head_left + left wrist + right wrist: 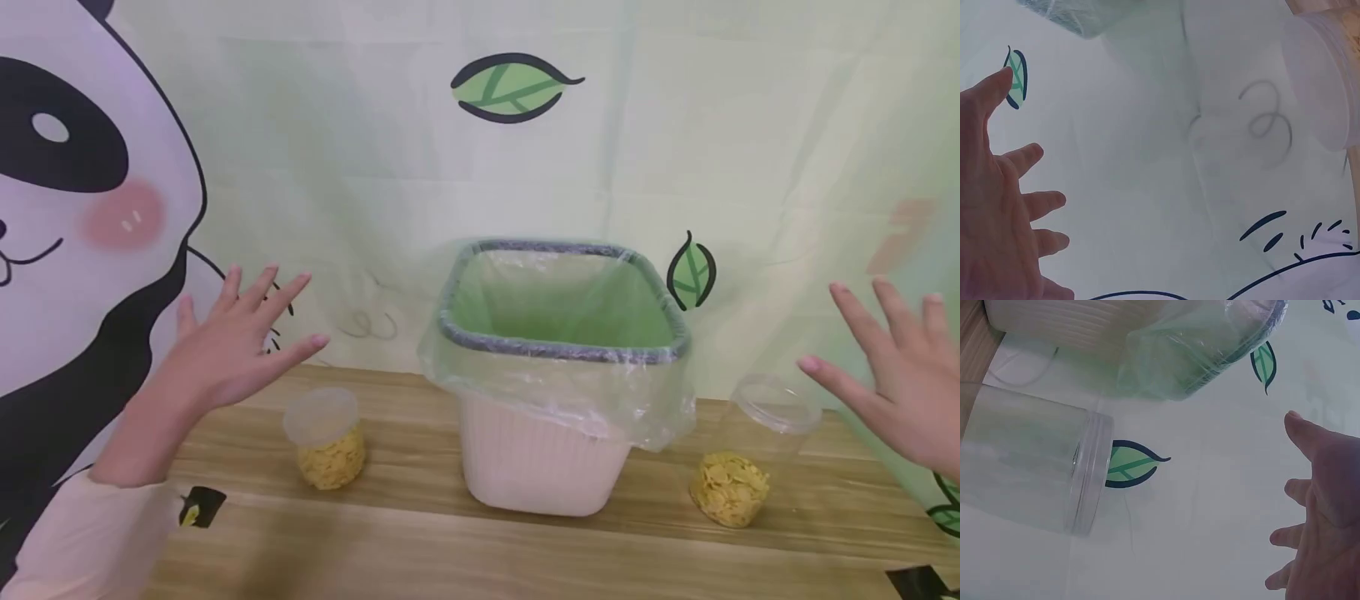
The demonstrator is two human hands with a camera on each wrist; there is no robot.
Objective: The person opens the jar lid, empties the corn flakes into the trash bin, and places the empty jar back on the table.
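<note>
My left hand (228,354) is held up with its fingers spread, above and to the left of a short plastic jar (330,458) of yellow flakes. That jar's cloudy lid (1322,81) shows at the right edge of the left wrist view. On the other side, my right hand (903,379) is raised with spread fingers, partly cut off by the frame. It is nearest to a taller clear jar (731,492), which has flakes only in its lower part. Between the jars stands a white ribbed bin (540,458) lined with a thin green bag (577,392). Neither hand touches anything.
The wooden tabletop (405,558) carries the bin and both jars. Behind it hangs a pale green cloth (337,125) printed with leaves and a large panda (150,108). Dark patches (202,507) lie at the table's left and at the lower right corner (918,581).
</note>
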